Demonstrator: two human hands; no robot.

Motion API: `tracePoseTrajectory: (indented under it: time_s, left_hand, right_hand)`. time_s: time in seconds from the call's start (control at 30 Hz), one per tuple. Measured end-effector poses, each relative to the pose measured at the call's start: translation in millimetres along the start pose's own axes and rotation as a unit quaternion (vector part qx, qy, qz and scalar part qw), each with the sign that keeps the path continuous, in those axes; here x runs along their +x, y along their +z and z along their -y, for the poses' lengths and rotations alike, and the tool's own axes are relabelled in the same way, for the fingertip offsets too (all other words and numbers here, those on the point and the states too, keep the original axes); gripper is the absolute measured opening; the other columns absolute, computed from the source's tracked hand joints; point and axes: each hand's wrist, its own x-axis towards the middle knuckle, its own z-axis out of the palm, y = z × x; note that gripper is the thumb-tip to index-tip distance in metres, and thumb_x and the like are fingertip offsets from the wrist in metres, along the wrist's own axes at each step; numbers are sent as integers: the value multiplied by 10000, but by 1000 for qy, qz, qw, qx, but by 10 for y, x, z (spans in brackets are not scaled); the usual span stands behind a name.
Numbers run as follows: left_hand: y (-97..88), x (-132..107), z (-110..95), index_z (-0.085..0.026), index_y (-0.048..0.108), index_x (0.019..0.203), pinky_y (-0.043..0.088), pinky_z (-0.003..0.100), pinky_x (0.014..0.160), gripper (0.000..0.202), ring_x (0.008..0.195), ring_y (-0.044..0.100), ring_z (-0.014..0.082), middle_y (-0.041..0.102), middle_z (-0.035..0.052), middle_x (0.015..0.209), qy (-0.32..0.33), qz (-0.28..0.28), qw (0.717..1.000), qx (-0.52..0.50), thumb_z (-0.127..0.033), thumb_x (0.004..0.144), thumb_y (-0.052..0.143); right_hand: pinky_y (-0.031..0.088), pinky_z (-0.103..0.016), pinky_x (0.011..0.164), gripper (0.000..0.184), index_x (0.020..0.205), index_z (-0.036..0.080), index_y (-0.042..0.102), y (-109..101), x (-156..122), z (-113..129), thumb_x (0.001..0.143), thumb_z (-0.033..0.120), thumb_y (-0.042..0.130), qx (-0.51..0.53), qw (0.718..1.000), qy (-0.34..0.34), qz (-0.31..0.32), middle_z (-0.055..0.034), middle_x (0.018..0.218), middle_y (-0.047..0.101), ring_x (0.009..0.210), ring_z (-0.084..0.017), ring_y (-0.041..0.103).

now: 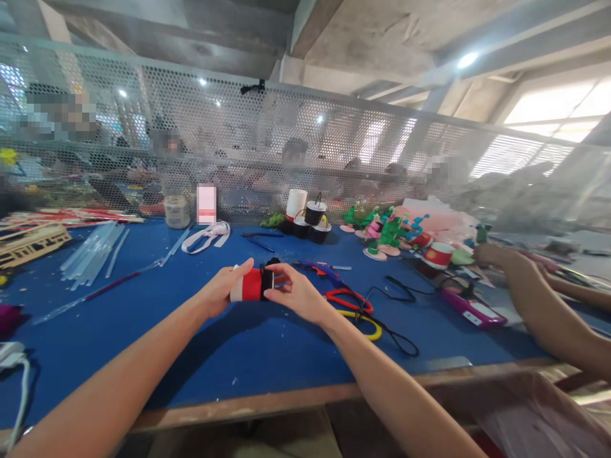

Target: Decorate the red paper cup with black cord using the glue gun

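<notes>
A small cup-shaped piece (251,285) lies on its side in the air above the blue table, banded in white, red and black. My left hand (220,291) is closed around its white end, thumb along the top. At the black end, my right hand (296,294) grips the rim with thumb and fingers. A dark lump sits on top of the black part; its kind cannot be made out. Just right of my right hand lie a blue and red tool (329,273), a red loop handle (351,298) and a yellow loop handle (372,327).
Clear glue sticks (90,254) and wooden strips (35,245) lie left. Behind are a plastic jar (176,213), white ribbon (224,234), pliers (262,242), small black buckets (315,214) and green figures (394,232). A purple device (470,310) and a co-worker's arm (534,299) are right.
</notes>
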Motion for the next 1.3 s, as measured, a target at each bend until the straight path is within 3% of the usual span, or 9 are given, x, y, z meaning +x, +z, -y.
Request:
tracePoseTrajectory:
  time_s: [0.2,0.43,0.73,0.9,0.97,1.03,1.13,1.23,1.3]
  left_hand:
    - [58,-26,42,-109,573,555,301,202,440,436,424,441,78,532,-3,458,4,-28,999,40,-538,538,654]
    - [125,-35,99,-112,544,529,234,197,448,406,444,340,53,437,-51,448,58,-45,991,116,-493,491,680]
    - [104,-2,178,-150,452,460,186,217,430,402,439,266,60,340,-58,432,96,-50,970,216,-518,568,571]
    - [52,27,224,-148,480,512,205,216,438,386,455,277,74,343,-54,452,105,-59,955,271,-515,628,510]
    - [37,38,234,-162,435,479,194,219,434,389,455,264,75,323,-56,447,104,-77,946,297,-514,629,505]
    - [29,48,240,-176,386,453,187,224,432,396,453,255,76,307,-57,441,100,-91,940,314,-513,628,499]
    - [31,53,235,-182,377,455,195,228,434,385,454,265,80,324,-54,442,85,-100,934,333,-503,630,499]
    - [40,39,212,-177,398,459,205,228,436,373,459,282,83,355,-49,449,77,-105,931,341,-491,620,519]
    - [46,25,197,-176,393,449,204,228,435,378,459,282,83,356,-48,447,80,-105,934,333,-489,612,528]
  right_hand:
    - [429,-366,839,389,1056,145,501,25,-30,-22,759,396,520,-98,991,-87,3,-127,1068,553,973,-198,529]
    - [381,-344,909,405,961,176,602,82,-39,34,870,443,311,-92,980,-175,-17,-109,1052,577,1028,-181,505]
    - [389,-303,882,416,896,211,629,116,-48,79,867,455,293,-72,992,-98,-40,-64,981,611,958,-159,544]
    - [438,-296,765,262,893,156,615,-191,29,130,797,343,459,-169,980,-24,-103,-86,910,645,830,-175,588]
    - [444,-295,737,238,891,152,616,-410,63,154,775,317,490,-252,959,27,-123,-75,858,659,786,-177,601]
    - [434,-289,757,257,948,130,607,-631,90,138,772,276,490,-361,916,84,-154,-95,905,656,834,-189,603]
    - [426,-292,740,263,922,87,627,-869,121,9,775,242,475,-504,835,199,-98,-162,948,647,895,-235,599]
    - [429,-268,588,103,633,115,650,-952,162,-188,666,192,590,-515,822,237,-60,-155,712,670,719,-247,634]
    - [408,-249,512,97,515,148,613,-955,202,-302,612,139,613,-508,826,234,-63,-121,584,649,617,-226,630]
